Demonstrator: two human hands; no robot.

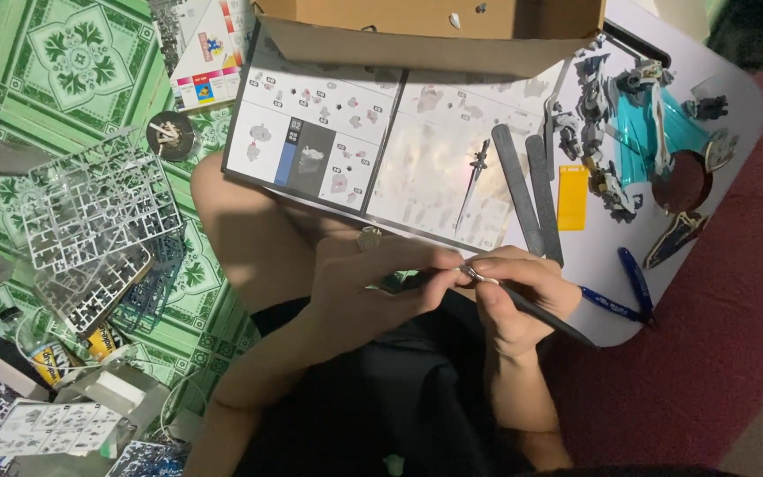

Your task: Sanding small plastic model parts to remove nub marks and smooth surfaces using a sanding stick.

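The left hand [373, 287] and the right hand [523, 296] met just below the picture's centre, over the person's dark-clothed lap. The left hand's fingertips were pressed together in a pinch on a small pale part [470, 274], which sat between the two hands and was too tiny and too covered by fingers to identify. The right hand's fingers were curled tightly around a thin dark tool [549, 320]; its handle ran out toward five o'clock, while its working end was hidden at the part.

At twelve o'clock from the hands lay an open instruction booklet [346, 141], glare washing out its right page. A slim dark pointed piece [477, 168] rested on that page. At one o'clock, two grey files [527, 190] lay side by side on a white table [735, 106], with a yellow block [573, 197] just beside them and a partly built model figure [615, 132] beyond, its detail hard to read. A cardboard box [426, 31] was cut off by the top edge. Blue pens [624, 296] lay at three o'clock. At nine o'clock, clear plastic part frames [99, 221] overlapped on the green tiled floor [55, 62].
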